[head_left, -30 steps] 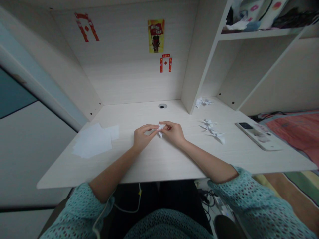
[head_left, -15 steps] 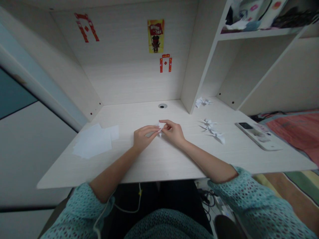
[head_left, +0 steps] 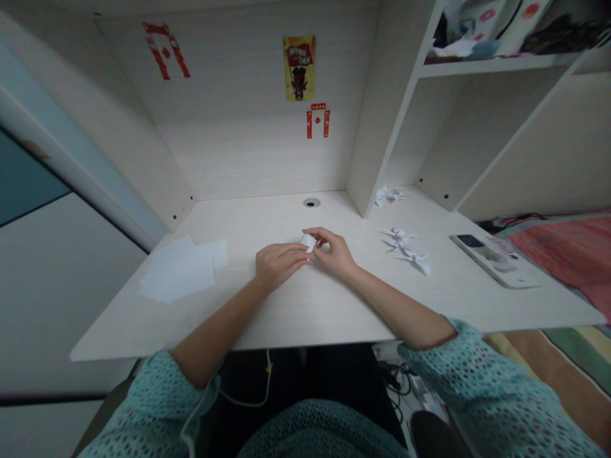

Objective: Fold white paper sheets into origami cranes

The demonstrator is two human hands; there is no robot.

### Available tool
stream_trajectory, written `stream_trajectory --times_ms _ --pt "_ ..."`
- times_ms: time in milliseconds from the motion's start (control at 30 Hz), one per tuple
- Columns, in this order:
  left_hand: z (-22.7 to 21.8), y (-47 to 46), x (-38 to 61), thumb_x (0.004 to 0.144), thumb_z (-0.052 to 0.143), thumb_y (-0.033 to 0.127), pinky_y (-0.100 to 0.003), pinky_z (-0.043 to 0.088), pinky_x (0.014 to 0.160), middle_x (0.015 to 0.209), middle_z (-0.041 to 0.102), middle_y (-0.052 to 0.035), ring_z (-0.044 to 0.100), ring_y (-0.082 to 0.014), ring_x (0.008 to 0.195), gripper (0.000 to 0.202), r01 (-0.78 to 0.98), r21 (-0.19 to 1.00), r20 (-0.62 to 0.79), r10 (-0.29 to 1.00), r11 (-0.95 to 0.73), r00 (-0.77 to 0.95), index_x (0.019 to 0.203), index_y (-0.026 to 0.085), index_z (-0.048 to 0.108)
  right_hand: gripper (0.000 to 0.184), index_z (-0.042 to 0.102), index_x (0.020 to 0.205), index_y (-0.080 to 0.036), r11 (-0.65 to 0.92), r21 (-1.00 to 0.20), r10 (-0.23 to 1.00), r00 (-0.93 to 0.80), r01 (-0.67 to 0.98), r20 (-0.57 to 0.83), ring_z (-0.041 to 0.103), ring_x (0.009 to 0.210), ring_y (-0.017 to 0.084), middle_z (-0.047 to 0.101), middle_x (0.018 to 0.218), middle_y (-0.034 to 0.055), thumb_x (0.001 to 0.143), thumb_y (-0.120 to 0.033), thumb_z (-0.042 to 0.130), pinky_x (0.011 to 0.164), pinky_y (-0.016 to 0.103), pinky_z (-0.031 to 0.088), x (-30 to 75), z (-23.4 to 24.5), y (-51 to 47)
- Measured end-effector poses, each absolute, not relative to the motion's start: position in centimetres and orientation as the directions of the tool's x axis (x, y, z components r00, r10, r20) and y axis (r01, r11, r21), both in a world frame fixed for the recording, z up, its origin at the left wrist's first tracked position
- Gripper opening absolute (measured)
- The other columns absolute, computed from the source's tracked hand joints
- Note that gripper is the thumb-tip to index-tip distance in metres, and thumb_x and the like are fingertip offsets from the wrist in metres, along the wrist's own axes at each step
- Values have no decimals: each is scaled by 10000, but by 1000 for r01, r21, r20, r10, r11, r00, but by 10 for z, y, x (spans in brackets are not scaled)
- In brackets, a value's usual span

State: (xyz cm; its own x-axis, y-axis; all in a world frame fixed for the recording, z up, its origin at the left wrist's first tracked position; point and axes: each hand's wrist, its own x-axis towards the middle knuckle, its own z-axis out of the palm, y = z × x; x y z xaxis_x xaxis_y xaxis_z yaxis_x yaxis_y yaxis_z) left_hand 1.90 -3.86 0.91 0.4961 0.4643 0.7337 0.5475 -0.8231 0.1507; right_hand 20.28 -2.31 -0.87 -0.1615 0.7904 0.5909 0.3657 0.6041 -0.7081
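Between my two hands, near the middle of the desk, is a small folded piece of white paper [head_left: 309,242]. My left hand [head_left: 280,264] grips its left and lower side, fingers pressed together. On the right, my right hand [head_left: 334,253] pinches the paper with thumb and curved index finger. Part of the paper is hidden behind the fingers. A spread of white paper sheets [head_left: 179,270] lies to the left of my left hand. Several folded white paper figures [head_left: 405,247] rest to the right of my right hand.
More folded paper figures [head_left: 390,195] sit at the back by the upright shelf panel [head_left: 386,114]. A phone [head_left: 494,261] lies at the desk's right. A round cable hole [head_left: 312,203] is near the back wall. Cables [head_left: 398,381] hang below the front edge.
The folded paper has turned, so a flat, pointed white face now shows between my hands. My left fingers have straightened and shifted slightly to the right along it.
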Motion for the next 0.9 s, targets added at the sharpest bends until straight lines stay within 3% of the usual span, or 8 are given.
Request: stream_trajectory --times_ms 333,533,633,733,800,900 --pt "7 -39 21 794 619 263 -219 464 724 923 715 27 654 -97 812 106 543 18 804 335 -840 491 865 287 693 448 616 1080 -218 592 -749 803 -147 296 577 596 810 147 661 985 26 671 -75 502 706 264 475 202 -11 -21" --pt "7 -40 19 796 613 287 -240 464 746 913 715 20 655 -114 818 114 553 83 787 395 -829 474 875 296 694 448 624 1071 -214 580 -771 813 -141 262 565 597 810 151 663 981 32 659 -81 509 716 275 472 201 -10 -23" --pt "11 -40 22 727 676 360 -287 456 847 1087 665 -27 618 -168 976 327 555 275 761 531 -785 373 1045 291 649 397 629 1051 -200 567 -795 824 -128 217 552 599 795 151 665 968 41 673 -115 541 706 273 470 200 -8 -24" --pt "10 -34 26 631 743 406 -351 415 946 1254 560 -84 552 -222 1103 732 436 636 598 764 -637 242 1290 256 462 413 606 1096 -201 545 -822 838 -101 165 536 601 781 150 668 933 42 688 -147 572 690 267 461 199 -7 -22" --pt "6 -28 28 704 678 403 -358 459 879 1128 634 -95 622 -204 964 637 256 876 342 901 -408 266 1277 214 475 444 585 1139 -206 543 -830 840 -89 130 535 603 780 152 672 902 38 697 -164 590 682 266 453 200 -7 -21" --pt "-2 -21 29 728 644 401 -350 466 855 988 680 -99 635 -184 862 415 61 991 90 940 -116 328 1045 135 637 378 628 1090 -214 545 -831 839 -90 114 537 602 823 164 678 943 47 713 -198 613 696 273 445 200 -7 -20"
